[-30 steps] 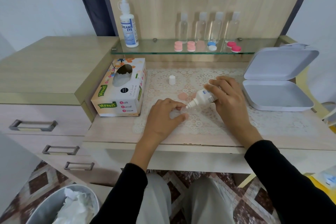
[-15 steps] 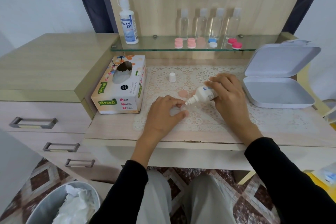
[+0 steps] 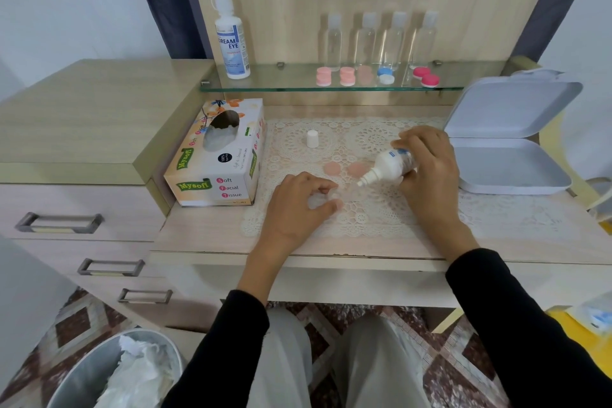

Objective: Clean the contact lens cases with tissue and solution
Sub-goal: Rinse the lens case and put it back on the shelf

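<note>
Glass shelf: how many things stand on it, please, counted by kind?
Solution bottle: 1
Clear bottles: 4
Lens cases: 5
Total: 10

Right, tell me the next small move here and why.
Probably squeeze: the right hand holds the small white solution bottle uncapped and tilted, nozzle aimed at the clear lens case the left hand steadies on the lace mat.
</note>
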Available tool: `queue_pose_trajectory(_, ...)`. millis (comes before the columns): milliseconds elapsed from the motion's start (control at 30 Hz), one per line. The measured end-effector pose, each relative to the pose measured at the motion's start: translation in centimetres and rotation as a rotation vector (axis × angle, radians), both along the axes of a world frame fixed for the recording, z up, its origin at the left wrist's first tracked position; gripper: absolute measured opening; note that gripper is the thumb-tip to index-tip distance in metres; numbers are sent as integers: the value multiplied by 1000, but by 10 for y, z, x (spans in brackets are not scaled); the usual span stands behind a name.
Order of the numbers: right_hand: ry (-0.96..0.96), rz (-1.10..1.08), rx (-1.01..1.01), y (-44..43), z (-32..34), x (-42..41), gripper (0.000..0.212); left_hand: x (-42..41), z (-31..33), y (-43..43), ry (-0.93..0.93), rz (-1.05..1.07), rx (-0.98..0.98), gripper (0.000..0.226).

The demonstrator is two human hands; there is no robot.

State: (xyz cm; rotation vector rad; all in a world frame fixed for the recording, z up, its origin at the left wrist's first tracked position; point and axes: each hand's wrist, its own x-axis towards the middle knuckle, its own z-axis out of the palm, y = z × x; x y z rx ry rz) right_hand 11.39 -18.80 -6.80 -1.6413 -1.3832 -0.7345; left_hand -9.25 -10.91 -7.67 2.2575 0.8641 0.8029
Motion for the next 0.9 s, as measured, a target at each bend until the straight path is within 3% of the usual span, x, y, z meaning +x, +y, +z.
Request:
queue_pose_trajectory(800, -11, 27, 62, -1, -2, 2, 32, 0, -1, 1, 15, -4, 5, 29)
queue_pose_trajectory(900, -16, 24, 64, -1, -1, 1, 25, 0, -1, 1, 19, -5, 2, 30)
